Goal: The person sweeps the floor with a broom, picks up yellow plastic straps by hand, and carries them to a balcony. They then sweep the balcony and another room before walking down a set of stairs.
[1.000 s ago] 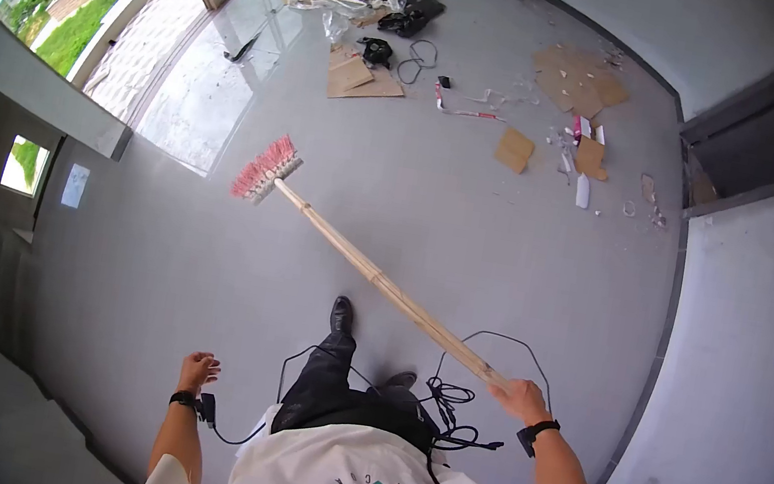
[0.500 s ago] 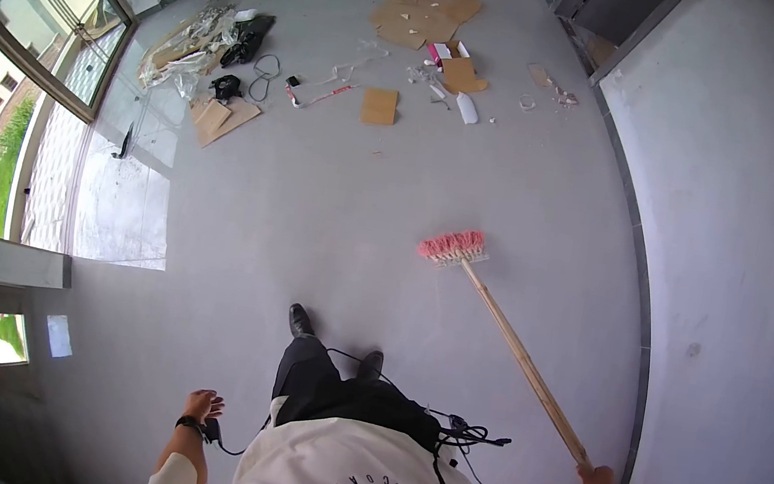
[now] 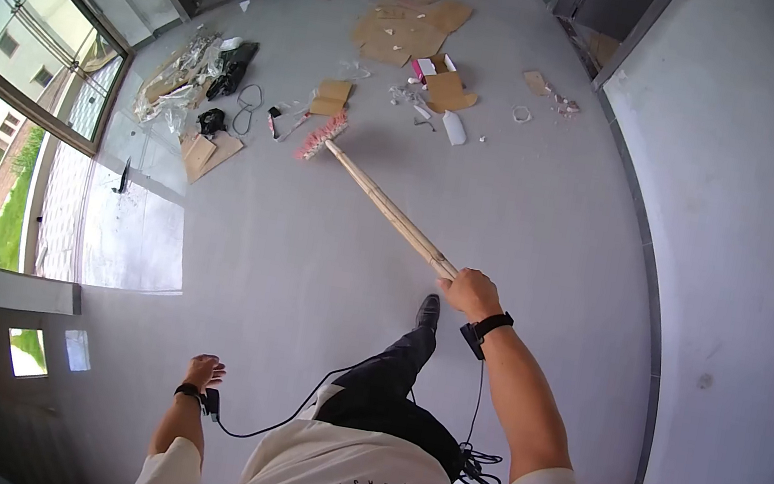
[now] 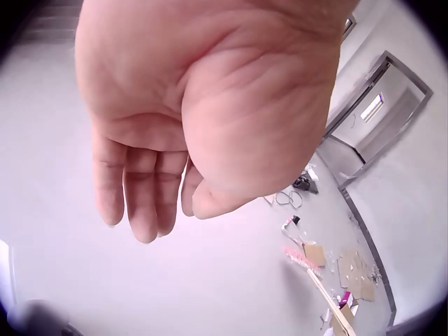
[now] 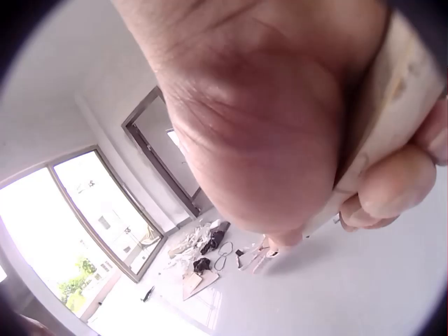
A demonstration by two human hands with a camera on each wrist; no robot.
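A broom with pink and white bristles and a long pale wooden handle reaches forward and left from the person. The right hand grips the near end of this handle. In the right wrist view its fingers curl round the handle. The bristles are close to a small square of cardboard, and a shadow shows on the floor to their right. At the person's left side hangs the left hand, holding nothing. Its fingers look loosely straight in the left wrist view.
Ahead lie large cardboard sheets, an opened box and a white bottle-like piece. Plastic and black bags are heaped at the left, near the glass door. A wall runs along the right. Black cable trails from the wrists.
The broom head swung from the left to the right, then back left and farther forward near the debris. The right hand has moved forward and inward. The person has stepped, and the view has turned.
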